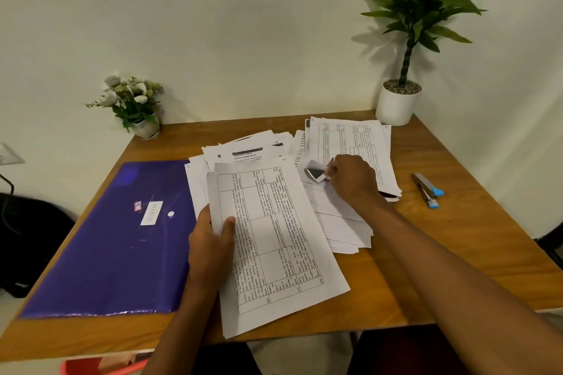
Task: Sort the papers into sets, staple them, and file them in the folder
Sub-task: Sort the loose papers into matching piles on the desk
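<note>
Head view: sorting is under way. One printed sheet (274, 246) is gripped by the left hand (210, 243); fingers (330, 169) of the right hand (353, 179) pinch a corner in the loose pile (344, 222) on the table (457, 246). Beside it the stapler (426, 190) and closed folder (106, 240) wait; stapling and filing remain

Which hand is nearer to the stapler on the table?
Right. The right hand pinches a paper corner on the pile beside the stapler. The left hand grips a printed sheet farther away, by the purple folder.

head view looks down, close over table (457, 253).
</note>
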Demonstrator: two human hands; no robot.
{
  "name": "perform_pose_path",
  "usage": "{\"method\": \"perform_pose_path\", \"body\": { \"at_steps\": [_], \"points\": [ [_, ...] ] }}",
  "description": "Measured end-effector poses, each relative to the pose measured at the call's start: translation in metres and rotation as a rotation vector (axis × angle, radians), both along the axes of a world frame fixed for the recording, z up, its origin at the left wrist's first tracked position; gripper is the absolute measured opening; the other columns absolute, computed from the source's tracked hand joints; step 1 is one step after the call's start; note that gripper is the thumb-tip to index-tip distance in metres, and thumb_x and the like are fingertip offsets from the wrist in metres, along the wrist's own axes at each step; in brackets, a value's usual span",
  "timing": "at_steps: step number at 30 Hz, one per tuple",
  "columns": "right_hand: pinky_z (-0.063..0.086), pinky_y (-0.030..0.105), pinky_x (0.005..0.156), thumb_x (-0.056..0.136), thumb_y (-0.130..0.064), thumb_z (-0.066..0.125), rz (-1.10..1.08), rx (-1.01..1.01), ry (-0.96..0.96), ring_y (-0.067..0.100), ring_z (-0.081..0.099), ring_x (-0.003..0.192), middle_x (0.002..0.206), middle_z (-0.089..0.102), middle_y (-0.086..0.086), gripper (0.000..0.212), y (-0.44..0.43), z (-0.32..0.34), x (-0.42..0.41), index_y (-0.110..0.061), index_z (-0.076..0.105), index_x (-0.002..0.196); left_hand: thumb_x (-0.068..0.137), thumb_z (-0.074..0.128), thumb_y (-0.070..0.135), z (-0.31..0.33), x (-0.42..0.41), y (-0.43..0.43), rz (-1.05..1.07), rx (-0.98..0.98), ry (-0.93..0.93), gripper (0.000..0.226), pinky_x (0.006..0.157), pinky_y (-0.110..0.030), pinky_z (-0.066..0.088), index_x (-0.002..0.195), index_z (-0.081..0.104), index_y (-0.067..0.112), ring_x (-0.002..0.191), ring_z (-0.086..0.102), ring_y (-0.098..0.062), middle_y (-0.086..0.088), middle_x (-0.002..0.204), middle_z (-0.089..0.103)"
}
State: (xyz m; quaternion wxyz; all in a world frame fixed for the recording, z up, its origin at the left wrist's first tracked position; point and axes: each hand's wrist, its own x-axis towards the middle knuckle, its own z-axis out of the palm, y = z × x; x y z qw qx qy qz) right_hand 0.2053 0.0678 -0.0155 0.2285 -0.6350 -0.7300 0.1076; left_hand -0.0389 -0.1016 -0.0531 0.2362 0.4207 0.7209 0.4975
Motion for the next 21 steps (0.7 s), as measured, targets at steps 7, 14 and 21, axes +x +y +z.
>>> {"method": "perform_pose_path", "body": {
  "at_steps": [7, 14, 21],
  "points": [
    [0.053, 0.028, 0.068, 0.095, -0.016, 0.068, 0.076, -0.019, 0.076, 0.009, 0.061, 0.07, 0.083, 0.074, -0.005, 0.016, -0.05, 0.01, 0.005, -0.02, 0.079, 0.083, 0.101, 0.061, 0.017, 0.004, -0.003, 0.003, 0.043, -0.024, -0.025, 0.044, 0.068, -0.015, 0.049, 0.143, 0.047, 0.014, 0.114, 0.065, -0.022, -0.002, 0.134, 0.062],
    [0.059, 0.039, 0.075, 0.091, -0.026, 0.071, 0.345, -0.242, 0.003, 0.007, 0.064, 0.077, 0.084, 0.068, -0.015, 0.02, -0.093, -0.002, 0.021, -0.034, 0.069, 0.073, 0.1, 0.06, 0.017, 0.021, -0.037, 0.005, 0.043, -0.152, 0.189, 0.07, 0.055, -0.026, 0.05, 0.157, 0.021, 0.031, 0.092, 0.067, -0.021, 0.0, 0.137, 0.06],
    [0.055, 0.034, 0.081, 0.088, -0.064, 0.063, 0.321, -0.298, 0.136, 0.006, 0.065, 0.09, 0.094, 0.071, -0.016, 0.033, -0.075, 0.001, 0.022, -0.032, 0.072, 0.087, 0.097, 0.064, 0.019, -0.004, -0.035, 0.011, -0.022, -0.3, 0.432, 0.09, 0.063, -0.043, 0.06, 0.159, 0.001, 0.036, 0.1, 0.069, -0.029, -0.006, 0.143, 0.053]
  ]
}}
